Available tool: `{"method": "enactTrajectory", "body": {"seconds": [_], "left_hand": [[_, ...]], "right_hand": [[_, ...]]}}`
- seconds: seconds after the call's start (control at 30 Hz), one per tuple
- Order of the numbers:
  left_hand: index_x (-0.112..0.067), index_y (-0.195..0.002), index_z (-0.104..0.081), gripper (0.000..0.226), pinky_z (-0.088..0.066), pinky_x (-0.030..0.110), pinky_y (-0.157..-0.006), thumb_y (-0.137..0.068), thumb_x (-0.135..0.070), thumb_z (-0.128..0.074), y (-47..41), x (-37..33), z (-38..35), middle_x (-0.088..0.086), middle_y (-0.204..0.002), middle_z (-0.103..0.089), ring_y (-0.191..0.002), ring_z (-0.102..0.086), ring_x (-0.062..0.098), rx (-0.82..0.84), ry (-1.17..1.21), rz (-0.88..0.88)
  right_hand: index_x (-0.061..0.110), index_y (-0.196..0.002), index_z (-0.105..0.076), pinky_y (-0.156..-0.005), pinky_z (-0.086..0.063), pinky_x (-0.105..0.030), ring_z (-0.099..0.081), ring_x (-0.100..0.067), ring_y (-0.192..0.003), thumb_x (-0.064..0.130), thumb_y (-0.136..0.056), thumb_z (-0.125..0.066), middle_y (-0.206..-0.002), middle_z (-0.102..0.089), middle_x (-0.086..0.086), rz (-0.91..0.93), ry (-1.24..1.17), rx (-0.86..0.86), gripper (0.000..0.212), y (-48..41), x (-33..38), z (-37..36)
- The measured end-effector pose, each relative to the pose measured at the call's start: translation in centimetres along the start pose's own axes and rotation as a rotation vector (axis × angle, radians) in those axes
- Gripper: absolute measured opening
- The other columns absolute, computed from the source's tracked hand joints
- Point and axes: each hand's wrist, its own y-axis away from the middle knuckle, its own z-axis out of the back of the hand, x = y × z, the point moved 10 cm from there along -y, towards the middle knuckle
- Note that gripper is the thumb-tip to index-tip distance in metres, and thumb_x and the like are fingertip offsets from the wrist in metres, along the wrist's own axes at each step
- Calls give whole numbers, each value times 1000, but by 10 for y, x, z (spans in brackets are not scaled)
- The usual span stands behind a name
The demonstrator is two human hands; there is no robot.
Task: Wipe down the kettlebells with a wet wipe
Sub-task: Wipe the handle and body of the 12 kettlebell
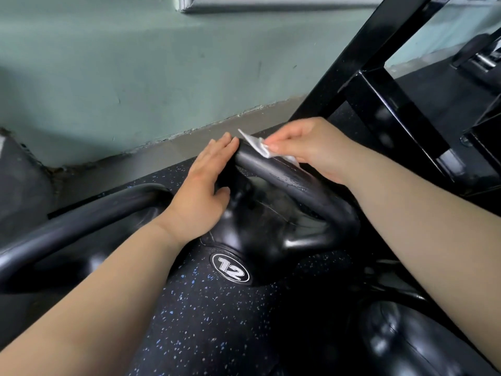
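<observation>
Fingers, left (head view): the fingers of the left hand are lying straight and together, pressing flat against the far left end of the handle. The thumb is resting on the near side of that same end, so this is an open, bracing touch, not a curled hold.
Fingers, right: the fingers of the right hand are curling over the wet wipe, pinching it and pressing it down onto the top of the handle.
Wet wipe: white and crumpled, it is lying under the right fingertips and sticking out past them toward the left fingers, ending just beside them with one corner pointing up.
Kettlebell: black and bearing an oval badge reading 12, it is sitting on the floor directly below both sets of fingers. Its handle is running from the left fingers toward the right wrist and then curving down.
Handle surface: wet streaks are glistening just behind the right fingers, under the heel of that hand.
Second kettlebell: its thick dark handle is arching outside the left fingers, beyond the left wrist.
Third kettlebell: its glossy black body is sitting on the near side of the right forearm, well apart from the fingers.
Floor: black rubber, showing blue and white flecks.
Wall: pale green, standing past the fingertips.
Rack: black metal bars are slanting beyond and outside the right fingers.
</observation>
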Motion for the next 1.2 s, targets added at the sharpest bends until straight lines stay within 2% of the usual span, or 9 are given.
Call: {"method": "enactTrajectory", "body": {"seconds": [0.13,0.33,0.47,0.63,0.83,0.9,1.0,1.1,1.2], "left_hand": [[-20,-137,-22,60,2,-10,-93,-87,1,-48,0,-2,0,-17,-136,-12,-132,-5,2,-23,33,-11],[-14,-135,-32,51,-11,4,-101,-87,-14,-52,0,-5,7,-11,-138,-26,-138,-19,10,-98,136,64],[-28,-127,-40,59,-33,0,-86,-73,-32,-64,0,-8,23,-10,-115,-52,-103,-47,-2,-203,365,168],[-30,-74,-62,18,-39,4,-61,-69,-16,-72,2,-20,38,-18,-63,-58,-58,-49,-7,-235,557,150],[-18,-60,-49,28,-41,13,-51,-85,-5,-53,5,-10,34,-12,-49,-53,-47,-47,-1,-312,744,239],[-21,-62,-44,29,-37,13,-50,-87,-8,-50,9,3,44,-8,-56,-45,-47,-42,-1,-455,684,279],[-26,-62,-41,29,-35,6,-54,-85,-11,-52,25,19,64,-10,-62,-43,-47,-41,-7,-692,463,319],[-29,-63,-38,30,-35,5,-59,-85,-14,-52,37,16,85,-12,-63,-42,-50,-43,-10,-860,324,292],[-31,-63,-39,32,-33,1,-59,-84,-14,-55,32,0,88,-16,-63,-43,-51,-45,-16,-825,210,205]], "right_hand": [[14,-78,-66,-69,-49,-15,-61,-4,-69,6,-78,-60,-77,-66,2,-172,83,90,10,33,-36,30],[14,-79,-62,-41,-46,-12,-62,-2,-48,6,-86,-48,-51,-68,9,-194,-250,-45,17,56,-15,73],[12,-78,-60,-44,-47,-12,-61,-2,-48,0,-84,-47,-63,-65,1,-132,-321,134,19,52,16,18],[13,-77,-62,-55,-51,-15,-62,-8,-60,-4,-81,-49,-68,-67,1,-90,-304,180,22,35,21,-23],[19,-78,-63,-53,-44,-5,-56,1,-62,10,-83,-54,-72,-61,9,21,8,-167,13,38,18,12],[15,-81,-63,-68,-45,-7,-59,-3,-77,15,-83,-54,-81,-64,9,31,171,-247,9,47,13,30],[-3,-96,-62,-91,-48,-39,-61,-28,-98,14,-82,-54,-106,-67,-17,-62,284,-110,23,58,-13,28],[20,-107,-63,-89,-41,-16,-57,1,-94,9,-81,-57,-101,-64,7,-86,188,-53,28,63,-26,25],[31,-97,-63,-85,-39,-11,-54,8,-91,8,-80,-58,-95,-61,15,-78,108,-58,29,61,-31,25]]}}
